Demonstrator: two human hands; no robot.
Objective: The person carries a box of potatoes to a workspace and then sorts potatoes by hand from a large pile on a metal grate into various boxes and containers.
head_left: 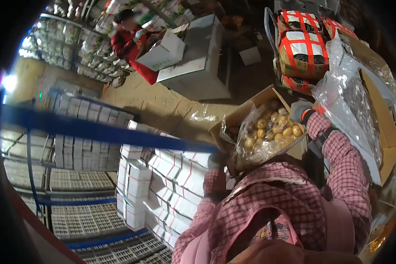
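In front of my body is an open cardboard box [236,115], tilted. Inside it, a clear plastic bag [245,152] is folded back around many small, round, yellow-brown pieces of produce [273,127]. My right hand [301,110], in a grey glove, is closed on the box's far right edge, with a bit of orange-red at the wrist. My left hand [215,161] is dark and shadowed beside the box's near left corner; its fingers cannot be made out.
Stacked white boxes [163,187] and a blue bar [105,134] lie left. A co-worker [130,42] in red handles a white carton [165,52] at a table [198,81]. Red-taped boxes [302,50] stand on a cart at upper right. A plastic-lined carton [383,127] is rightward.
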